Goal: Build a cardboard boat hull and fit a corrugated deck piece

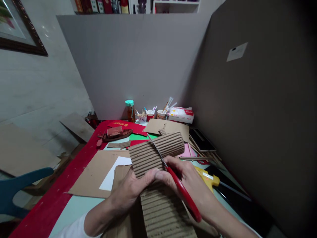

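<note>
A strip of corrugated cardboard with its ridges showing is in my left hand, the thumb pressed on top. Its far right end curls over. More ridged cardboard runs down toward me below the thumbs; I cannot tell if both are one piece. My right hand is closed around red-handled scissors. One slim blade lies slanted across the upper ridges, pointing up and left. The other blade is hidden, so whether it lies under the cardboard does not show. My two thumbs meet near the cardboard's middle.
Flat brown cardboard and a white paper lie left. Behind stand a small model boat, a bottle, cups with sticks and pens, and a tissue pack. A yellow glue gun lies right.
</note>
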Demonstrator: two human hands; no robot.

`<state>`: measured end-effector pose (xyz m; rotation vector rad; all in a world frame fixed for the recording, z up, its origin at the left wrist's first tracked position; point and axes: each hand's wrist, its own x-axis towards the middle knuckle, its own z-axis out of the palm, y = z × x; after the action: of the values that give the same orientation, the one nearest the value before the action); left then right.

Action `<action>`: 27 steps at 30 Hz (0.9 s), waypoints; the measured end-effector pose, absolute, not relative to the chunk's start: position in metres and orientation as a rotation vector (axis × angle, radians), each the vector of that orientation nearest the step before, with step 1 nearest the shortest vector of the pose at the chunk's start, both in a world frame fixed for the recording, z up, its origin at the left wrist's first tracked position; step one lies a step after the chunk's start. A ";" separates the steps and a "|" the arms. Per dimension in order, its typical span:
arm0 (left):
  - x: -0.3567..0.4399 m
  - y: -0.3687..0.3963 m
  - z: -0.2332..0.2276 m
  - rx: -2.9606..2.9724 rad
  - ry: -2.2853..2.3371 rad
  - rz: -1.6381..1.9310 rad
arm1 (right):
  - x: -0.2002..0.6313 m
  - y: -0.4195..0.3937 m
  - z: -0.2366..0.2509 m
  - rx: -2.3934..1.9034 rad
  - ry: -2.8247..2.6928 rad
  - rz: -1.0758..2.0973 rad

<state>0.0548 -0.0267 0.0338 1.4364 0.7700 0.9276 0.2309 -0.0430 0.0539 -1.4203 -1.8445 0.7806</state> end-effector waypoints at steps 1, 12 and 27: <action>0.058 -0.027 0.034 1.428 0.760 0.922 | 0.233 -0.044 0.054 -1.407 -1.831 0.754; 0.107 -0.019 0.036 1.183 0.586 0.868 | 0.272 -0.041 0.042 -1.272 -1.559 0.732; 0.062 0.002 0.084 1.328 0.572 0.524 | 0.271 -0.024 0.094 -1.039 -1.589 0.991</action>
<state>0.0616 0.0021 0.0843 1.3282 0.5719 0.5239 0.2708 -0.0244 0.0944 -1.0395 -1.5889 0.9905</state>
